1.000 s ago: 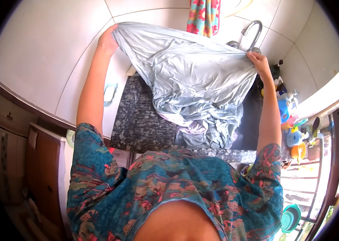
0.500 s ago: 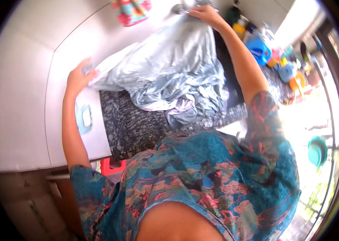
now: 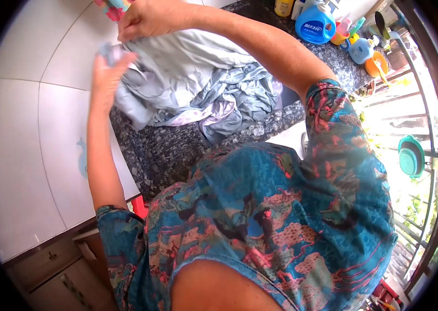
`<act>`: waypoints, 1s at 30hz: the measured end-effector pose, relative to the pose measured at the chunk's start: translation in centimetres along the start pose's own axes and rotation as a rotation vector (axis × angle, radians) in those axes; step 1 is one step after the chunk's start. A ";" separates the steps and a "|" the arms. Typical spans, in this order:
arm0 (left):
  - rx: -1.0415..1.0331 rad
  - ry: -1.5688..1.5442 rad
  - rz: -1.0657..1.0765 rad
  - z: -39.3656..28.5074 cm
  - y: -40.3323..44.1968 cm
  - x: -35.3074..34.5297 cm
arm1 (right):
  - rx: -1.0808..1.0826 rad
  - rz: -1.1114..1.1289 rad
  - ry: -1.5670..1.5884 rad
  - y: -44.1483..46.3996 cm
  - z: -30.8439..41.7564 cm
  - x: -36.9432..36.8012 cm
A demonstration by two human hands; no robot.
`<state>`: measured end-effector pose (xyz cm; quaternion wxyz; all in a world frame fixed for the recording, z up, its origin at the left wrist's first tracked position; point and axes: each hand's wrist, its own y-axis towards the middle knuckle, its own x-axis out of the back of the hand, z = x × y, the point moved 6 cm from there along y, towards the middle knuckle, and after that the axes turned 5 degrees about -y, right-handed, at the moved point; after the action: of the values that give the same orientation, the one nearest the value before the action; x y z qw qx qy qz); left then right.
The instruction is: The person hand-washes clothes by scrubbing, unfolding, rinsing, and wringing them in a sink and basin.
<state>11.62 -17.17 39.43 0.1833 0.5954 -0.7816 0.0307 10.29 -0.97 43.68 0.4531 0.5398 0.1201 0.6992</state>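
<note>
A large, thin, pale grey-blue cloth (image 3: 182,67), like a bed sheet, lies rumpled in a heap over the dark sink at the counter. My right hand (image 3: 151,19) is at the top left of the heap, its fingers pinched on the cloth's upper edge. Just below it, on the left, is my left hand (image 3: 109,75), slightly blurred, with its thumb toward the right. A bunched bit of greyish cloth shows between the thumb and fingers of the left hand. The lower folds of the cloth hang near the counter's front.
Speckled dark granite counter (image 3: 172,147) runs before me, with white wall tiles (image 3: 14,135) at left. A blue detergent bottle (image 3: 315,25), a light-blue pump bottle (image 3: 361,51) and an orange cup (image 3: 376,64) stand back right. A teal basin (image 3: 411,155) hangs by the barred window.
My right hand has swung left from the tap area to beside my left hand, bringing the cloth's edge over. My left hand has risen slightly. The view has shifted.
</note>
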 end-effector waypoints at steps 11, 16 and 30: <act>-0.321 0.494 0.356 -3.6 -9.8 -2.0 | -0.263 0.687 0.080 -18.1 1.4 -10.3; -0.205 0.496 0.374 -1.4 -13.0 -1.4 | -0.226 0.268 -0.095 -23.5 1.5 -14.1; -0.235 0.003 -0.709 2.7 -18.8 12.1 | -0.837 -0.061 0.609 -25.8 -4.0 -10.6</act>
<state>25.95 -34.41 37.65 0.2506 0.8041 -0.5247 -0.1238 19.89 6.72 18.32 0.5950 0.0807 -0.0276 0.7992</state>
